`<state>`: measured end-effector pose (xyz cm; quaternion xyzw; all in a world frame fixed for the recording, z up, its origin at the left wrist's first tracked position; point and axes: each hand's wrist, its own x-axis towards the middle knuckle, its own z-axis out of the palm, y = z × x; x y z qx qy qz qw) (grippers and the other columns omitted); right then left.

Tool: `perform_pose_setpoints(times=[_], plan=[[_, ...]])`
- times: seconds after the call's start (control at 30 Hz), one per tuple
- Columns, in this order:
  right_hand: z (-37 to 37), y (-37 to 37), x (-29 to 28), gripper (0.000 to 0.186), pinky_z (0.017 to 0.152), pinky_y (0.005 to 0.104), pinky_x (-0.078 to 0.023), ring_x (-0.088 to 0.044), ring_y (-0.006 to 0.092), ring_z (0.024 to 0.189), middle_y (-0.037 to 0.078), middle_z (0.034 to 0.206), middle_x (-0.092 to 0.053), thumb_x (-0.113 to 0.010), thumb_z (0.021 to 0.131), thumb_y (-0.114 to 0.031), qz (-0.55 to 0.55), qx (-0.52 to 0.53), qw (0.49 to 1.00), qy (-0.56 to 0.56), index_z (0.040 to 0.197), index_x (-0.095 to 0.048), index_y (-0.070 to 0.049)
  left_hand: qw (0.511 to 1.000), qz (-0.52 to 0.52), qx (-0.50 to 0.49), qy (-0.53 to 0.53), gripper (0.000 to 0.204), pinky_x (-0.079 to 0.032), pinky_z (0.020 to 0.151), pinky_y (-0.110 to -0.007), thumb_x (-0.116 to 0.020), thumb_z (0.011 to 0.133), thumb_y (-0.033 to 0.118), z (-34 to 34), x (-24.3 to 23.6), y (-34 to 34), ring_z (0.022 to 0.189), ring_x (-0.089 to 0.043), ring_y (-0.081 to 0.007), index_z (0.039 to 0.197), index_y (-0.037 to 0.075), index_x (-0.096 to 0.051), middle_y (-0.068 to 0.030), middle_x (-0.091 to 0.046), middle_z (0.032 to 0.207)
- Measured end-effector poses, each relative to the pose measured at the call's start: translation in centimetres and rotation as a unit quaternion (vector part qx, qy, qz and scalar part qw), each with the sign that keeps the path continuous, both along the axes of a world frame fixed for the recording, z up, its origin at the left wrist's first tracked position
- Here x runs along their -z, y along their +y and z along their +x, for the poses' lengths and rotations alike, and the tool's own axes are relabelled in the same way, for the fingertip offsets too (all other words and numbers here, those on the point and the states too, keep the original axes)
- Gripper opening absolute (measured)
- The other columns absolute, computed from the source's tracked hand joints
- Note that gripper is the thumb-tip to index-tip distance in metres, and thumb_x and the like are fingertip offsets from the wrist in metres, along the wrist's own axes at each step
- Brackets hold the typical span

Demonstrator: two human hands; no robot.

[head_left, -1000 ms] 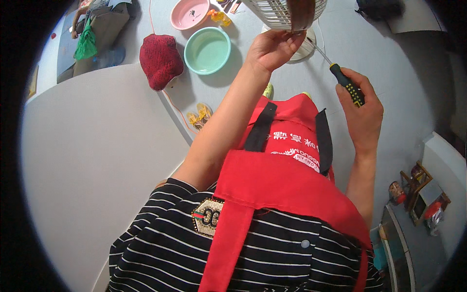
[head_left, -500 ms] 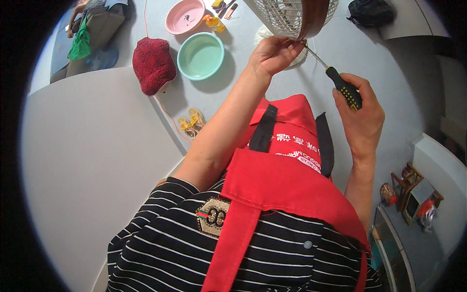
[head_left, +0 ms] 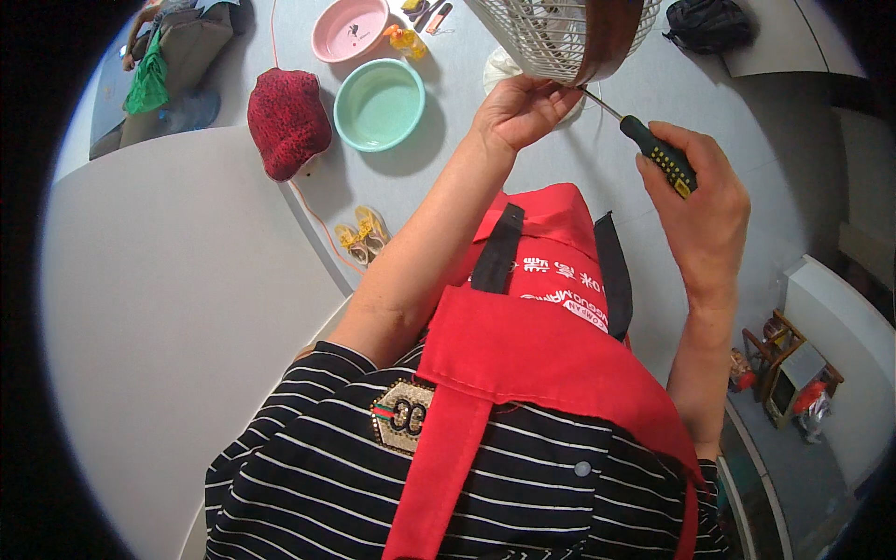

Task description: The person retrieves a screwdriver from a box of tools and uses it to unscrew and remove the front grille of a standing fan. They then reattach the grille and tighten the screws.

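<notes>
At the top stands a fan with a white wire guard (head_left: pixel 537 37) and a brown rim band (head_left: pixel 611 37). My left hand (head_left: pixel 521 117) is closed at the guard's lower edge, palm up, its fingertips partly hidden against the rim. In my right hand (head_left: pixel 707 210) is a screwdriver (head_left: pixel 658 154) with a dark green handle and yellow dots. Its metal shaft slants up and left, and the tip meets the bottom of the rim beside my left fingertips. Whatever the tip touches is too small to make out. Part of a pale round base (head_left: pixel 501 67) shows behind the guard.
Left of the fan are a mint-green basin (head_left: pixel 380 105), a pink basin (head_left: pixel 350 28), a yellow-orange bottle (head_left: pixel 408 43) and a red patterned cushion (head_left: pixel 289 124) by an orange cord. Yellow shoes (head_left: pixel 364 235) lie nearer. A black bag (head_left: pixel 711 25) sits at the upper right.
My right hand has turned slightly and shifted a little to the right, with the screwdriver tip still at the rim. My left hand stays at the guard; the whole view has shifted slightly.
</notes>
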<state>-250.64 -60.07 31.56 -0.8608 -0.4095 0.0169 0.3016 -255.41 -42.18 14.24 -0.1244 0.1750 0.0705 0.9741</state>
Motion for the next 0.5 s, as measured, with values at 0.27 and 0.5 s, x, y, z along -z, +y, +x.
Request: perform_pose_setpoints(times=[0.27, 0.5], plan=[[0.9, 1.9, -1.9, 0.018, 0.064, 0.0349, -0.047, -0.060, 0.0283, 0.072, 0.010, 0.080, -0.059, -0.065, 0.070, -0.010, -0.068, -0.012, 0.997, -0.033, 0.087, -0.061, -0.006, 1.000, -0.005, -0.012, 0.021, 0.032, -0.040, 0.099, -0.042, -0.042, 0.084, -0.006, 0.3, -1.2, -0.4, 0.109, -0.048, -0.0334, 0.115, -0.011, -0.038, -0.0237, -0.046, 0.117], [1.5, 3.4, -2.2, 0.020, 0.069, 0.0368, -0.047, -0.060, 0.0302, 0.074, 0.013, 0.081, -0.061, -0.063, 0.071, -0.015, -0.114, -0.024, 0.992, -0.042, 0.087, -0.061, -0.002, 0.999, 0.034, 0.005, -0.013, 0.033, -0.039, 0.099, -0.044, -0.040, 0.087, -0.002, 0.5, -1.0, -0.3, 0.111, -0.046, -0.0332, 0.119, -0.009, -0.034, -0.0232, -0.042, 0.119]])
